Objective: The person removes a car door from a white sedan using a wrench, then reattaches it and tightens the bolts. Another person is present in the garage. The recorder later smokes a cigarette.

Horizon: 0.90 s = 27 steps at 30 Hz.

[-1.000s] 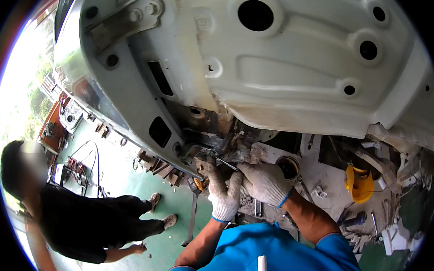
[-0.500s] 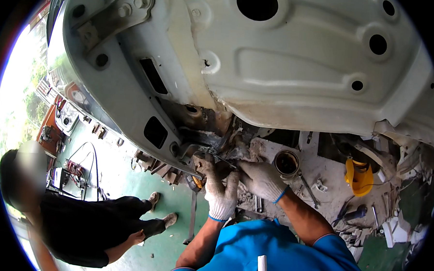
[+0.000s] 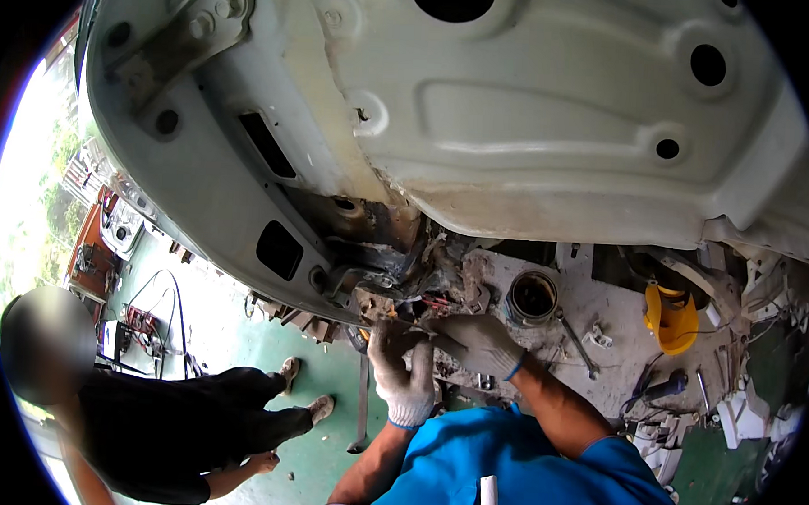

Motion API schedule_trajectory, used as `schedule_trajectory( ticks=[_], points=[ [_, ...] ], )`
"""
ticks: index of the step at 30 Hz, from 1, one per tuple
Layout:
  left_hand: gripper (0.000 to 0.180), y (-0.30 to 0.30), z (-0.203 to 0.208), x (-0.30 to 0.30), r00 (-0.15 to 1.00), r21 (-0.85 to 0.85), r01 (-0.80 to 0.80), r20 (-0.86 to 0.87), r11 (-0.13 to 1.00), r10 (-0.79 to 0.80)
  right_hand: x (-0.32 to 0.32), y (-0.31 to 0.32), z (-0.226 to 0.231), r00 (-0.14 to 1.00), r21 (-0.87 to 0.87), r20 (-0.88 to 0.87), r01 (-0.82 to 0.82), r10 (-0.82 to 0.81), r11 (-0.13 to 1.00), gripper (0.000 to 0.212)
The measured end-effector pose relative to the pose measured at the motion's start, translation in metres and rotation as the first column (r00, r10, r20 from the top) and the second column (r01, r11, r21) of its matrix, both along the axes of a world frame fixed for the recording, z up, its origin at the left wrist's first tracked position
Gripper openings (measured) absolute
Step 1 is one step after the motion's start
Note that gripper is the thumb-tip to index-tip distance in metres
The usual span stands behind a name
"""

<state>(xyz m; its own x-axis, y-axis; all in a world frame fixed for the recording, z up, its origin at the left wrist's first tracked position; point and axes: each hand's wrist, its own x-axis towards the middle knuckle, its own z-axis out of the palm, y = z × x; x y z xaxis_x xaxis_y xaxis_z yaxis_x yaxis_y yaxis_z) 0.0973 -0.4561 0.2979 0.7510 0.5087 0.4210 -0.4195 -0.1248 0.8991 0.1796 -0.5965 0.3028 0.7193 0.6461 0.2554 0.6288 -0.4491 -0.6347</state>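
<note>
My left hand (image 3: 401,368), in a dirty white knit glove, is closed near the lower rim of a pale car body panel (image 3: 555,115). Against its fingertips, from the right, comes my gloved right hand (image 3: 478,342), fingers pressed together. Whatever is pinched between them is too small and dark to make out. Just beyond the fingers lies a rusty, cut-open section (image 3: 383,223) of the body, with torn metal below it. An open tin (image 3: 532,299) with dark residue inside stands right of my right hand.
Right of the tin lie a wrench (image 3: 577,347), a yellow plastic piece (image 3: 671,320) and scattered tools on a littered board. A person in black (image 3: 162,422) stands at the left on the green floor. Cables (image 3: 169,310) trail behind that person.
Both hands have drawn back slightly from the torn metal, toward me, and remain together. The view has shifted a little, so the car body appears farther left.
</note>
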Motion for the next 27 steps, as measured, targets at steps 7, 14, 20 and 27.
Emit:
schedule_trajectory(
  ticks=[7,14,20,27],
  points=[
    [0.06,0.011,-0.014,-0.026,0.893,-0.514,0.014,-0.38,0.858,-0.242,-0.025,-0.06,0.01,0.974,-0.026,-0.227,0.0,-0.006,1.0,0.023],
    [0.024,0.006,-0.04,-0.035,0.638,-0.595,0.288,-0.465,0.75,-0.614,-0.03,-0.071,0.013,0.601,0.523,-0.773,0.424,0.202,0.739,0.02],
    [0.045,0.007,-0.117,-0.037,0.474,-0.06,0.628,-0.762,0.776,-0.442,-0.027,-0.058,-0.092,0.264,0.4,-0.916,0.633,0.3,0.663,0.016],
    [0.06,0.038,-0.11,-0.095,0.307,-0.003,0.456,-0.938,0.89,-0.16,-0.036,-0.1,-0.344,0.024,-0.271,-0.919,0.688,-0.394,0.673,0.014]
  ],
)
